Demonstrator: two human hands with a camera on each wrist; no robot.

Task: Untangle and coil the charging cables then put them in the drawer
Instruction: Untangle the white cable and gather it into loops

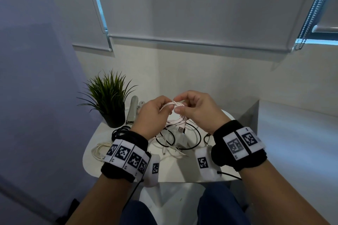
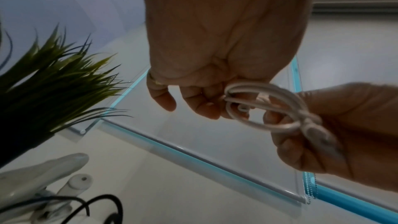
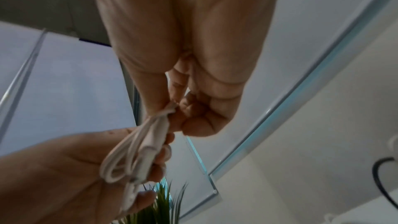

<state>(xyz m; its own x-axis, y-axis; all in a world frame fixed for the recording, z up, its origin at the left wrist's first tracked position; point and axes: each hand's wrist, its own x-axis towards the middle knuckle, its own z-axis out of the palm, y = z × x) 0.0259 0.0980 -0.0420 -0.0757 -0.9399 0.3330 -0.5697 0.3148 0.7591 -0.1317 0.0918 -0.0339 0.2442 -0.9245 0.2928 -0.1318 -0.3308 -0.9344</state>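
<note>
Both hands are raised above a small white table (image 1: 170,170) and hold one pale pink cable (image 1: 176,104) (image 2: 264,106) (image 3: 137,152), wound into small loops. My left hand (image 1: 165,107) (image 2: 206,101) grips the loops with curled fingers. My right hand (image 1: 182,105) (image 3: 189,113) pinches the bundle at its wrapped end. Strands of the same cable hang down to a USB plug (image 1: 181,129). Below lies a tangle of black and white cables (image 1: 175,142). No drawer shows in any view.
A coiled cream cable (image 1: 99,150) lies at the table's left edge, with a coiled black cable (image 1: 119,131) behind it. A potted plant (image 1: 109,100) and a white device (image 1: 132,109) stand at the back left. A wall and roller blinds are behind.
</note>
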